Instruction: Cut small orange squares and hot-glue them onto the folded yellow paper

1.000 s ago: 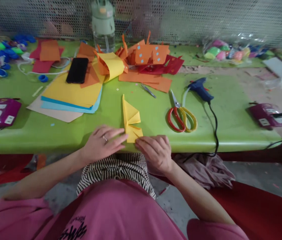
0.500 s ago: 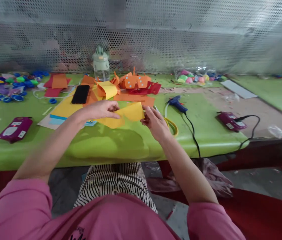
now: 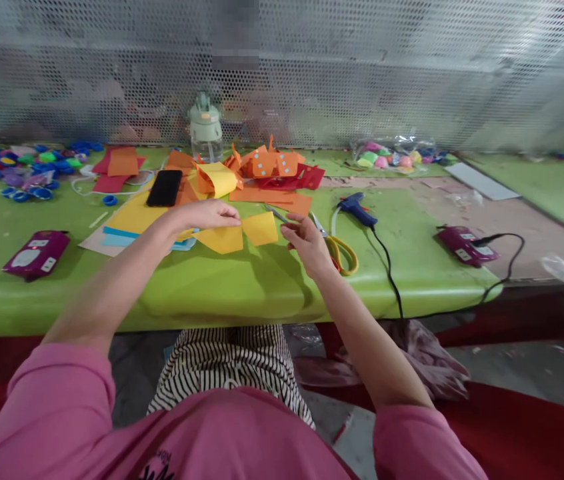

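Observation:
My left hand point(image 3: 212, 213) is closed, its thumb and fingers pinching the top of a piece of yellow paper point(image 3: 261, 229) above the green table. The paper hangs as two panels with a notch between them, slightly creased. My right hand point(image 3: 307, 245) is just right of the paper's edge, apart from it, fingers bent and a little spread with nothing seen in them. Metal tweezers point(image 3: 274, 212) lie behind the right fingertips. Scissors point(image 3: 345, 255) with yellow and red handles lie beside that hand, partly hidden by it.
A blue glue gun point(image 3: 358, 210) with a black cord lies on the right. Behind the left hand are a phone point(image 3: 165, 189) and stacked coloured paper point(image 3: 127, 217). Orange paper shapes point(image 3: 275, 164) and a bottle point(image 3: 206, 130) stand farther back. Purple power boxes point(image 3: 37, 255) sit at both sides.
The yellow paper has been lifted off the table and opened out from its folded form. My right hand has let go of its right edge. The head view has tilted up.

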`<state>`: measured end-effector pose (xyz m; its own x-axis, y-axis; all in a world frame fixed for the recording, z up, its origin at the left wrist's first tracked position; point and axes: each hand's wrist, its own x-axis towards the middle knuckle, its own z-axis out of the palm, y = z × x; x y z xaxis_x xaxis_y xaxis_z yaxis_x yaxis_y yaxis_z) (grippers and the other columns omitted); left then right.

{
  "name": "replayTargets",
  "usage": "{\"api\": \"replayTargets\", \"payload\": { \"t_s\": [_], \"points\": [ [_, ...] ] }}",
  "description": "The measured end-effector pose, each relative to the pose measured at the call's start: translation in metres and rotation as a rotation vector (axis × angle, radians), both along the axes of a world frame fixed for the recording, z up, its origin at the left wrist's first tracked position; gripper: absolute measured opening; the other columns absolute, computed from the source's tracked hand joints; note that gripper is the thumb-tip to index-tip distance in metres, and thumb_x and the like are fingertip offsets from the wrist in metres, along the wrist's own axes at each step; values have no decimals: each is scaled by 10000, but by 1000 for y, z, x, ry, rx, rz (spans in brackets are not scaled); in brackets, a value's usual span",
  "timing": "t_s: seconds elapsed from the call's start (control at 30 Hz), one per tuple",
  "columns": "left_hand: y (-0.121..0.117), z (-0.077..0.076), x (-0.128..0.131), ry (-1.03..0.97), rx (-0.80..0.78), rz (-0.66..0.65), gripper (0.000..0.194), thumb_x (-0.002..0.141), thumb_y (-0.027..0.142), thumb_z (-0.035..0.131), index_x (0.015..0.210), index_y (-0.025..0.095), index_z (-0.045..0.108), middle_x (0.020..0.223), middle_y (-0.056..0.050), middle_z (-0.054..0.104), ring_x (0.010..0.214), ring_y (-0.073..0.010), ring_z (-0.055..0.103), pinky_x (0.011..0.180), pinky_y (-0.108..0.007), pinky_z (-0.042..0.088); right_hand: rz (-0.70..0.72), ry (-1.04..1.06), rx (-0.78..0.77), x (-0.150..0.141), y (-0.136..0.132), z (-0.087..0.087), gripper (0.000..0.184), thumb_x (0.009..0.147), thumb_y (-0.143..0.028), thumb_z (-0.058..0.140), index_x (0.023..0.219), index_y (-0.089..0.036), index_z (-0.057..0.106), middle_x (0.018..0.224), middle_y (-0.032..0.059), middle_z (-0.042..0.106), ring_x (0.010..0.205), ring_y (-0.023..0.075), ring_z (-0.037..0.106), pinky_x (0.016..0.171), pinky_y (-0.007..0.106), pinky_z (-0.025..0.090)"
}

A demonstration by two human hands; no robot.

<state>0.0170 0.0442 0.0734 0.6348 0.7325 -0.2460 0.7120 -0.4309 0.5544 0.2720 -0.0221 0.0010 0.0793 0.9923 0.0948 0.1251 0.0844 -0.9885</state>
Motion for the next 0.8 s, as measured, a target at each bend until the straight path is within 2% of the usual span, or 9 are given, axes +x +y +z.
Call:
{"api": "replayTargets", "payload": {
  "t_s": [0.07, 0.13, 0.23, 0.3, 0.4, 0.47, 0.67, 0.8],
  "points": [
    [-1, 0, 0, 13, 38, 41, 372, 849, 463, 512, 962, 178, 722, 820, -31, 670, 674, -143, 503, 635, -264, 328, -70, -121, 88, 5, 0, 2, 392, 773, -423, 697, 1119, -260, 607, 983, 24, 643, 737, 138, 535, 591, 270, 447],
    [-4, 2, 2, 15, 128, 72, 364, 860, 448, 515, 984, 185, 733, 862, -44, 707, 703, -150, 539, 644, -262, 343, -99, -348, 244, 4, -2, 9, 347, 848, -391, 634, 1169, -258, 623, 1075, 56, 660, 805, 170, 572, 658, 313, 481],
    [-11, 8, 11, 38, 250, 9, 351, 869, 437, 523, 1010, 208, 749, 899, -41, 739, 766, -165, 591, 675, -258, 362, -20, -728, 493, -7, -8, 24, 350, 925, -378, 582, 1249, -259, 640, 1274, 100, 655, 1095, 265, 579, 877, 424, 467],
    [-16, 13, 18, 48, 251, -49, 328, 861, 436, 544, 988, 223, 759, 874, -27, 744, 770, -169, 607, 692, -258, 367, 66, -869, 552, -18, -9, 33, 288, 955, -380, 561, 1186, -271, 695, 1226, 89, 702, 1150, 293, 564, 949, 470, 404],
    [-20, 21, 18, 3, 168, -57, 257, 811, 420, 620, 908, 233, 768, 851, -15, 747, 759, -175, 620, 702, -260, 369, 175, -869, 500, -26, -7, 40, 242, 975, -366, 544, 965, -275, 768, 962, 55, 770, 997, 268, 625, 929, 462, 375],
    [-20, 26, 10, -25, 123, -33, 222, 774, 407, 662, 865, 235, 768, 845, -12, 749, 752, -176, 622, 700, -260, 364, 207, -819, 456, -25, -4, 42, 240, 964, -362, 561, 900, -266, 772, 910, 46, 774, 930, 254, 635, 903, 446, 380],
    [-17, 38, -24, -33, 128, 61, 235, 770, 418, 642, 845, 223, 749, 831, -12, 749, 726, -164, 616, 661, -254, 357, 193, -740, 399, -13, -1, 45, 208, 924, -372, 598, 880, -257, 766, 879, 41, 764, 863, 233, 616, 834, 394, 408],
    [-23, 39, -22, -65, 139, 87, 209, 750, 402, 657, 813, 221, 742, 814, -12, 749, 711, -163, 625, 655, -262, 370, 240, -714, 393, -21, -3, 49, 202, 914, -358, 606, 988, -257, 764, 929, 48, 767, 873, 231, 618, 802, 371, 418]
  ]
}}
